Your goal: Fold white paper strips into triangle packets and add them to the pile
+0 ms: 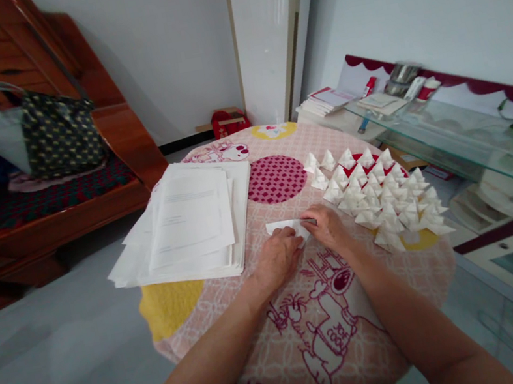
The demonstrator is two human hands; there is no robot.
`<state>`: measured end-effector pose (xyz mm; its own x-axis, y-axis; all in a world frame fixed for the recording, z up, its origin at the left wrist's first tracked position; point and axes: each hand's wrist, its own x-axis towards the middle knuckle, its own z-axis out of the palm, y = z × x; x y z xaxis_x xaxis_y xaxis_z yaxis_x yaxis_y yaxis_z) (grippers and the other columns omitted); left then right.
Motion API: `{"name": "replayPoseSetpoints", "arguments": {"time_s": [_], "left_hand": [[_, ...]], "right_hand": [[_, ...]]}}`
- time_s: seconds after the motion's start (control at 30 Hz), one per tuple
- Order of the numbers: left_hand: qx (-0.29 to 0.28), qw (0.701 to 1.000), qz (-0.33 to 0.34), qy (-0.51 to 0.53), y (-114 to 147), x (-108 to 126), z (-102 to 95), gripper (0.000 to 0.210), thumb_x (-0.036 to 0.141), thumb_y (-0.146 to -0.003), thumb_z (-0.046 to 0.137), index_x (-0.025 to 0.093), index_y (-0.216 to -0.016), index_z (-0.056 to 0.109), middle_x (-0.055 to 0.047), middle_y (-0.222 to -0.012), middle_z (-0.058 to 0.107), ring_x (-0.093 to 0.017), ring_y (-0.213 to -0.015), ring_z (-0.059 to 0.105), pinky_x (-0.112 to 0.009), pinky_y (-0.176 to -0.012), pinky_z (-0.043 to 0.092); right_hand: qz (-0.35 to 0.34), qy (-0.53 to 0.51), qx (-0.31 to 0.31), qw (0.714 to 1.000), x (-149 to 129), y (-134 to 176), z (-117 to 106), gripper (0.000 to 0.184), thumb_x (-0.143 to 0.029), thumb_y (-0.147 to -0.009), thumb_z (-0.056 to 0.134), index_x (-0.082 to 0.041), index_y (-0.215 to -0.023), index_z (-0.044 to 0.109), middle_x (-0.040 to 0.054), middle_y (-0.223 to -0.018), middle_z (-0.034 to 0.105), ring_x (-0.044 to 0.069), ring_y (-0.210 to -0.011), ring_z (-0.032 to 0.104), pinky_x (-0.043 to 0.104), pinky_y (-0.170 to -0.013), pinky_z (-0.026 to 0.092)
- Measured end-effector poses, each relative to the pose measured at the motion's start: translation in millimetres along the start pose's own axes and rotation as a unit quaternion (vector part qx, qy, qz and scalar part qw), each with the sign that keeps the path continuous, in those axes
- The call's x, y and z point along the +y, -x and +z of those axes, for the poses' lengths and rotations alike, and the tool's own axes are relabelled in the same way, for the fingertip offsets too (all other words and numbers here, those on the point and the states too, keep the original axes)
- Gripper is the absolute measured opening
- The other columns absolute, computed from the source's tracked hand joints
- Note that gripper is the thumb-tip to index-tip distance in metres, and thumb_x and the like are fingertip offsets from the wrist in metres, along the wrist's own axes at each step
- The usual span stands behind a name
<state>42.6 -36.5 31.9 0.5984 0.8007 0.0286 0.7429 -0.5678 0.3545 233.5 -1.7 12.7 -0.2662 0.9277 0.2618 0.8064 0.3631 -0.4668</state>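
A small folded piece of white paper [278, 224] lies near the middle of the round table. My left hand [281, 255] has its fingers curled and pressed onto the paper's near side. At the paper's right end, my right hand [326, 225] pinches it between thumb and fingers. A thin dark-grey strip shows at the right fingertips; I cannot tell whether it is a shaded fold or a separate thing. To the left rests a stack of printed white sheets [195, 209]. Several pointed folded paper pieces [375, 187] stand in rows right of my hands.
A patterned cloth [238, 314] covers the table. On the right, a glass shelf [465, 135] comes close to the table's edge. A wooden bench [120, 136] with a dark patterned bag [60, 134] stands at the left. Behind the table is a tall white cabinet-like unit [263, 45].
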Motion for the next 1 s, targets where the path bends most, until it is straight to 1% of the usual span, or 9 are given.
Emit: {"name": "replayPoseSetpoints", "arguments": {"time_s": [0.2, 0.37, 0.5, 0.6, 0.67, 0.77, 0.83, 0.93, 1.0], "left_hand": [[0.011, 1.0, -0.011, 0.015, -1, -7, 2.5, 0.022, 0.013, -0.092, 0.062, 0.02, -0.105, 0.079, -0.009, -0.119, 0.075, -0.024, -0.114, 0.068, -0.035, -0.103, 0.055], [0.004, 1.0, -0.015, 0.02, 1, -8, -0.5, 0.023, 0.014, -0.093, 0.062, 0.018, -0.109, 0.078, -0.01, -0.123, 0.075, -0.025, -0.116, 0.068, -0.036, -0.103, 0.054], [0.017, 0.999, -0.027, 0.018, 3, -5, -4.5, 0.02, 0.014, -0.091, 0.065, 0.018, -0.106, 0.077, -0.01, -0.115, 0.075, -0.025, -0.112, 0.068, -0.036, -0.1, 0.055], [0.027, 0.998, -0.051, 0.008, 4, -1, -9.0, 0.023, 0.015, -0.089, 0.068, 0.017, -0.112, 0.073, -0.009, -0.113, 0.074, -0.025, -0.111, 0.067, -0.035, -0.097, 0.055], [0.017, 0.998, -0.062, -0.001, 4, 1, -11.7, 0.022, 0.016, -0.091, 0.067, 0.017, -0.112, 0.073, -0.009, -0.113, 0.073, -0.025, -0.11, 0.067, -0.035, -0.096, 0.055], [-0.01, 0.997, -0.073, -0.012, 4, 3, -13.9, 0.013, 0.018, -0.093, 0.065, 0.017, -0.101, 0.075, -0.01, -0.109, 0.073, -0.025, -0.108, 0.068, -0.035, -0.094, 0.055], [-0.011, 0.997, -0.08, -0.013, 4, 2, -14.5, 0.011, 0.019, -0.093, 0.065, 0.017, -0.097, 0.075, -0.01, -0.106, 0.073, -0.025, -0.107, 0.068, -0.035, -0.092, 0.055], [0.034, 0.996, -0.083, -0.012, 4, 1, -15.0, 0.013, 0.016, -0.089, 0.068, 0.016, -0.101, 0.073, -0.011, -0.109, 0.071, -0.027, -0.109, 0.065, -0.036, -0.092, 0.055], [0.079, 0.995, -0.064, -0.016, 4, -1, -14.2, 0.025, 0.012, -0.085, 0.07, 0.015, -0.111, 0.07, -0.012, -0.12, 0.068, -0.028, -0.116, 0.061, -0.039, -0.098, 0.054]], "right_hand": [[-0.035, 0.026, -0.001, 0.999, -4, 0, 6, 0.018, -0.01, -0.091, 0.063, -0.02, -0.084, 0.077, 0.0082, -0.089, 0.071, 0.023, -0.092, 0.062, 0.033, -0.083, 0.047], [-0.057, 0.046, -0.016, 0.997, -4, 6, 3, 0.023, -0.009, -0.091, 0.061, -0.022, -0.081, 0.077, 0.0073, -0.087, 0.07, 0.022, -0.092, 0.062, 0.033, -0.083, 0.049], [-0.081, 0.084, -0.024, 0.993, -5, 9, 2, 0.026, -0.008, -0.09, 0.059, -0.022, -0.077, 0.076, 0.007, -0.083, 0.067, 0.022, -0.091, 0.06, 0.033, -0.081, 0.048], [-0.096, 0.087, -0.032, 0.991, -7, 11, 2, 0.027, -0.007, -0.089, 0.057, -0.021, -0.078, 0.076, 0.0078, -0.083, 0.067, 0.023, -0.089, 0.06, 0.034, -0.08, 0.048], [-0.097, 0.083, -0.043, 0.991, -9, 13, 1, 0.029, -0.006, -0.09, 0.055, -0.021, -0.078, 0.076, 0.0081, -0.083, 0.067, 0.023, -0.089, 0.06, 0.034, -0.079, 0.047], [-0.091, 0.077, -0.059, 0.991, -13, 15, -1, 0.032, -0.005, -0.092, 0.053, -0.022, -0.076, 0.075, 0.0092, -0.084, 0.067, 0.024, -0.089, 0.06, 0.034, -0.078, 0.046], [-0.09, 0.083, -0.065, 0.99, -14, 16, -1, 0.031, -0.006, -0.092, 0.053, -0.021, -0.076, 0.075, 0.0104, -0.086, 0.068, 0.025, -0.091, 0.06, 0.034, -0.078, 0.046], [-0.093, 0.108, -0.073, 0.987, -16, 17, 0, 0.03, -0.008, -0.095, 0.052, -0.021, -0.079, 0.075, 0.0111, -0.089, 0.069, 0.026, -0.093, 0.061, 0.036, -0.079, 0.047], [-0.095, 0.124, -0.076, 0.985, -17, 16, 0, 0.031, -0.009, -0.096, 0.051, -0.021, -0.082, 0.076, 0.0105, -0.09, 0.07, 0.025, -0.095, 0.061, 0.036, -0.08, 0.048]]}}
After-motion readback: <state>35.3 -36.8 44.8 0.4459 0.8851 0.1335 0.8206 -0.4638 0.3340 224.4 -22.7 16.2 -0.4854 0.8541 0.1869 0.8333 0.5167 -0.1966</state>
